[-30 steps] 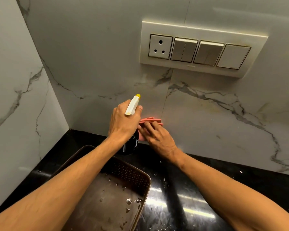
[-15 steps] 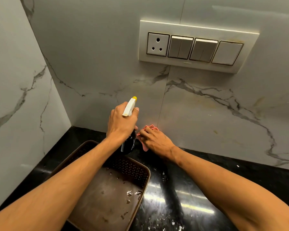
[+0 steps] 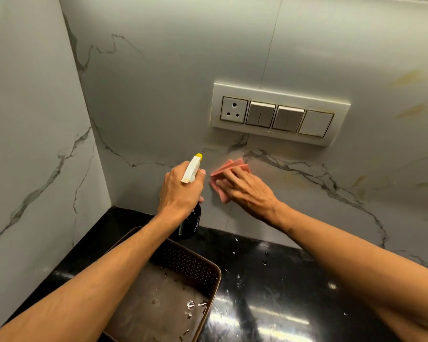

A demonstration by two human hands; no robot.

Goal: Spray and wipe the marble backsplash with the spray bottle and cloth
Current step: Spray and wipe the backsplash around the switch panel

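Left hand (image 3: 181, 191) gripping upright black spray bottle (image 3: 192, 222), nozzle toward veined marble backsplash (image 3: 158, 107), right hand (image 3: 247, 191) flat on folded pink cloth (image 3: 226, 171)

left forearm (image 3: 97, 280) rises from lower left of frame to centre; left hand (image 3: 181, 191) curled tight round spray bottle (image 3: 192, 169) neck, knuckles toward camera. right forearm (image 3: 344, 255) enters from lower right; right hand (image 3: 247, 191) flat, straight-fingered, pressing cloth (image 3: 229, 166), just right of left hand.

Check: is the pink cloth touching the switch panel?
No, the pink cloth sits under the right hand on the marble backsplash, below the switch panel with bare marble between.
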